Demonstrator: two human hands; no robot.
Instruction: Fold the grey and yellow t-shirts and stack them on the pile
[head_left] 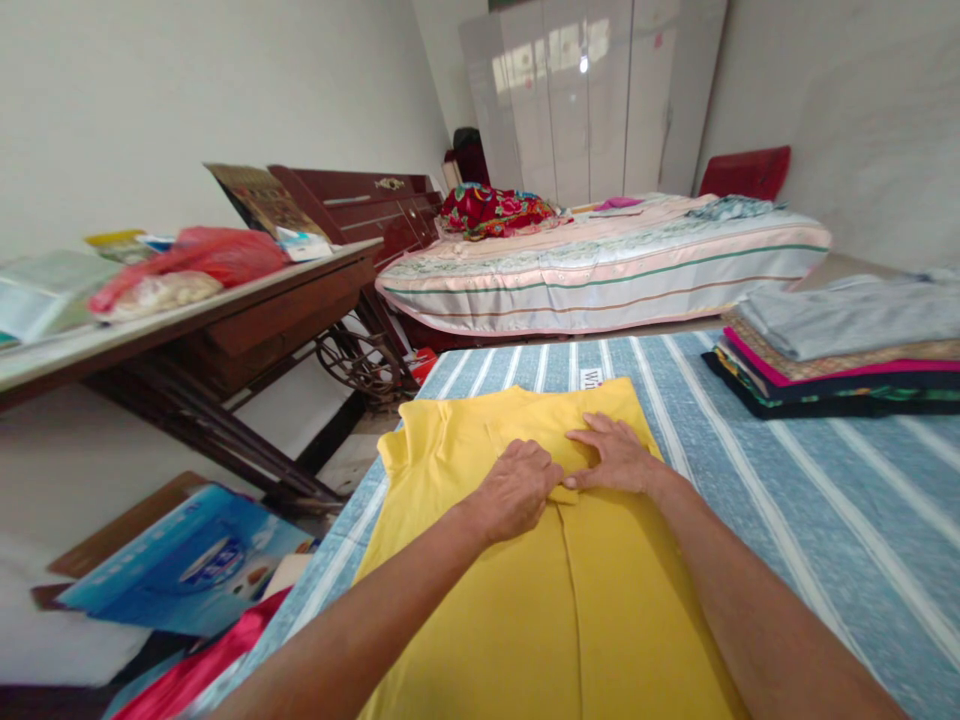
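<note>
I have the yellow fabric garment (510, 610) laid out along the blue-and-white striped sheet's (840, 540) left edge, left hand (519, 485) pinching its small flap (566, 495), right hand (619, 458) splayed on it, the far-left creases not yet smoothed.

A glossy wardrobe (570, 130) reflects light (583, 64) at twelve o'clock, behind a bed (600, 285); a brown table (300, 318) stands at nine, pale walls (300, 80) at ten and two.

The letters "Wi" are showing on a small white rectangular label (591, 378) on a blue-and-white striped cloth (885, 500), just beyond a yellow fabric garment (487, 590); at left, a flat blue printed box (135, 590) is bearing an oval logo (216, 563), its characters illegible.
</note>
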